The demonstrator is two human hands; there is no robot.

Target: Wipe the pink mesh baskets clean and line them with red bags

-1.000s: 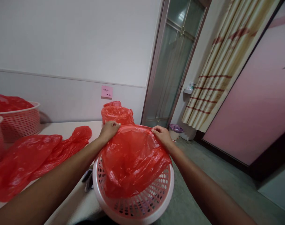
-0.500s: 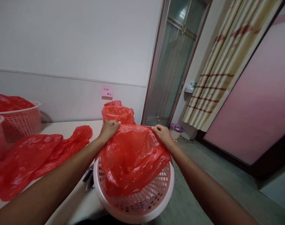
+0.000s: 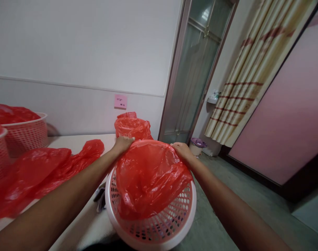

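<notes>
A pink plastic basket with a perforated wall stands in front of me. A red plastic bag hangs inside it and lies over its far rim. My left hand is closed on the bag at the far left of the rim. On the far right, my right hand grips the bag's edge with bent fingers. The fingertips of both hands are partly hidden behind the rim. The near part of the basket's inside is not covered by the bag.
Loose red bags lie on the pale tabletop to the left. Beyond them stand pink baskets with red bags. Against the wall is another red-lined basket below a pink note. A small bin stands near the glass door.
The bag's far edge, held taut and straight between my hands, now curves over the basket's far rim. Both hands have lowered slightly around that rim.
</notes>
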